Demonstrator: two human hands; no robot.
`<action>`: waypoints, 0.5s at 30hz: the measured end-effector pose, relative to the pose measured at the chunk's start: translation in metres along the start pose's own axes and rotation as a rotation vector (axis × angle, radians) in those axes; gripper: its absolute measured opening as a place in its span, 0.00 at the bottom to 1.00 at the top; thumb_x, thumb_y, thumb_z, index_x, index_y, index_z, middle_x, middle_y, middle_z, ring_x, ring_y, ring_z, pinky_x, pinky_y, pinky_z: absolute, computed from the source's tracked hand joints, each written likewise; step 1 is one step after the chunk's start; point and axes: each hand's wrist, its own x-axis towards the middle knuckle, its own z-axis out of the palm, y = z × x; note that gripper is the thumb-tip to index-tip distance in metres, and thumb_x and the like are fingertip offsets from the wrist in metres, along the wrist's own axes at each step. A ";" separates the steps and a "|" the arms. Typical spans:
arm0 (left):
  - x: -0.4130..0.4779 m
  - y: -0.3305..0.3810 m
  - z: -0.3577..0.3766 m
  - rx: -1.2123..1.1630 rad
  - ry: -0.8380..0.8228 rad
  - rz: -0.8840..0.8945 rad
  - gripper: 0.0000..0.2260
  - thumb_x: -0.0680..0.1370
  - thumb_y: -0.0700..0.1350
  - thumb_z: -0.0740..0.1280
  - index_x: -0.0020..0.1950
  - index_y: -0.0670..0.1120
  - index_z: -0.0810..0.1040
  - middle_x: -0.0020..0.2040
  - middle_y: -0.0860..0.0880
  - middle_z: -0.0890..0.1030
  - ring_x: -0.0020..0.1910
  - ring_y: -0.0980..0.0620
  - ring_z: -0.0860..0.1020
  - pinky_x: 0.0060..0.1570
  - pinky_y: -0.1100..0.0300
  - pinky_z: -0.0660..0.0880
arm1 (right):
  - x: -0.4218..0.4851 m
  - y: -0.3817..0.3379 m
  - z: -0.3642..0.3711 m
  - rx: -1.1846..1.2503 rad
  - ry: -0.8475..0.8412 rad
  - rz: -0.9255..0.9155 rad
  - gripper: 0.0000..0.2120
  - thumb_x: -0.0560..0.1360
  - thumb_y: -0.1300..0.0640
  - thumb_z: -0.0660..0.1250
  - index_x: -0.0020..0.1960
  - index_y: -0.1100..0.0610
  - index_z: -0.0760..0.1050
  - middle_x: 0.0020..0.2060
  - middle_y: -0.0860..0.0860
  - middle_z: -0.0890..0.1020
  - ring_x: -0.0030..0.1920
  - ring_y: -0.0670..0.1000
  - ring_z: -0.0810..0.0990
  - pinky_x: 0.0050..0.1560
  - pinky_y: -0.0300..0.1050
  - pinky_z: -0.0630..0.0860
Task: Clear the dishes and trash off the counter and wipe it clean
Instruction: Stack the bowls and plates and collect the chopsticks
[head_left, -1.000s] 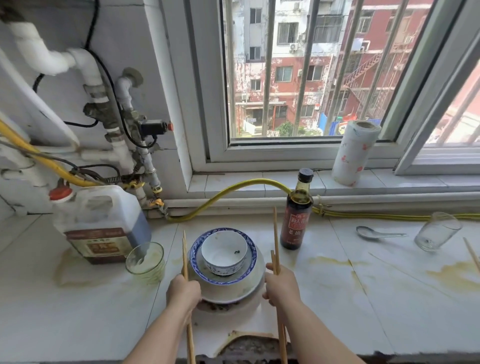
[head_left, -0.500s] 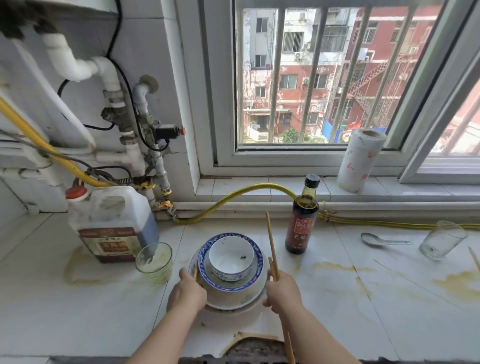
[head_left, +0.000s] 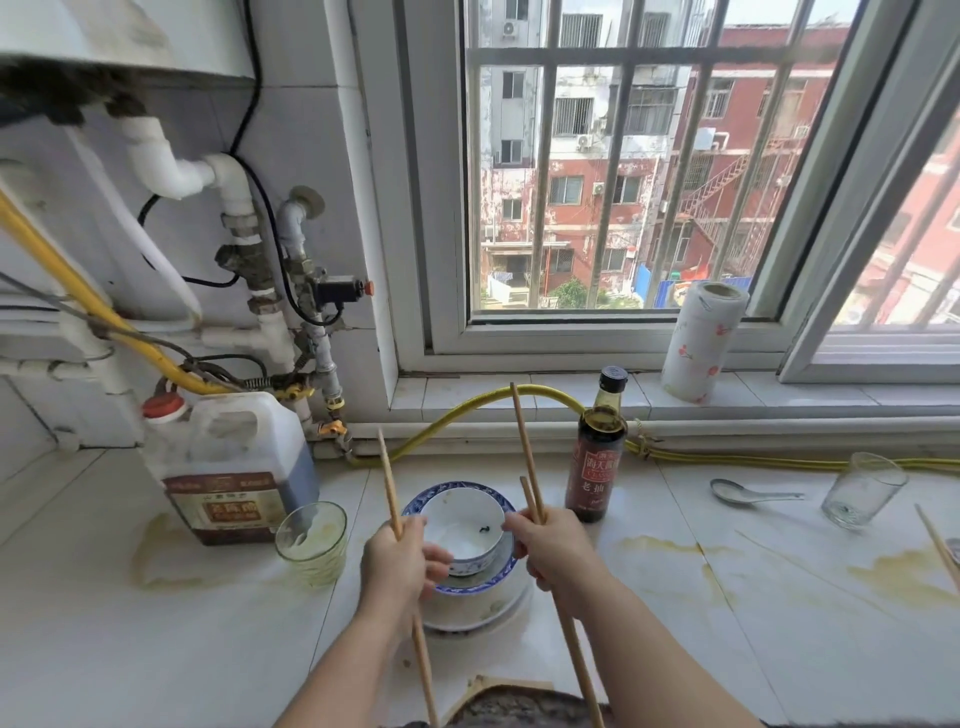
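The left hand (head_left: 400, 564) is curled tight around a single wooden chopstick (head_left: 390, 488), which runs from below the wrist up past the knuckles; its fingertips reach under the left edge of a stack of dishes, though whether they bear its weight I cannot tell; the right hand (head_left: 553, 551) is closed on a pair of wooden chopsticks (head_left: 524, 447) whose tips point up and away, and its fingers meet the right edge of the same stack; the stack sits directly between the two hands, a small white bowl with blue outer pattern (head_left: 457, 535) on a blue-rimmed plate (head_left: 467, 487) on a plain white plate (head_left: 467, 610); all of it is over the white tiled counter (head_left: 701, 649), which carries yellowish stains (head_left: 654, 545); just left of the left hand stands a green-tinted glass (head_left: 311, 540) with pale residue; behind it is a white plastic jug with a red cap (head_left: 228, 467), holding dark liquid; just beyond the right hand stands a dark sauce bottle with a red label (head_left: 597, 462); well to the right lie a metal spoon (head_left: 737, 491), a clear tumbler (head_left: 860, 491) and a loose chopstick (head_left: 935, 545) at the edge of view; a yellow hose (head_left: 467, 410) runs along the back of the counter; on the window sill (head_left: 519, 395) stands a white paper roll printed with red flowers (head_left: 701, 343).
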 end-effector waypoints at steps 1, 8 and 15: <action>-0.006 0.013 0.008 -0.078 -0.060 -0.002 0.09 0.83 0.46 0.56 0.52 0.45 0.75 0.39 0.43 0.82 0.35 0.50 0.80 0.32 0.59 0.74 | -0.006 -0.005 0.002 0.019 -0.101 -0.002 0.06 0.76 0.57 0.66 0.45 0.59 0.77 0.30 0.52 0.74 0.22 0.46 0.65 0.21 0.37 0.62; -0.015 0.048 0.057 -0.073 -0.333 -0.023 0.18 0.82 0.56 0.56 0.63 0.48 0.75 0.54 0.47 0.79 0.54 0.49 0.76 0.57 0.51 0.71 | -0.015 -0.025 -0.013 0.097 -0.314 -0.035 0.02 0.73 0.63 0.66 0.46 0.59 0.76 0.30 0.49 0.73 0.23 0.43 0.65 0.21 0.35 0.59; -0.017 0.048 0.093 -0.044 -0.572 -0.021 0.17 0.82 0.57 0.54 0.52 0.52 0.80 0.58 0.49 0.79 0.64 0.51 0.72 0.64 0.54 0.65 | -0.005 -0.026 -0.045 -0.288 -0.005 -0.229 0.13 0.73 0.57 0.65 0.30 0.51 0.69 0.24 0.45 0.70 0.27 0.45 0.68 0.30 0.39 0.64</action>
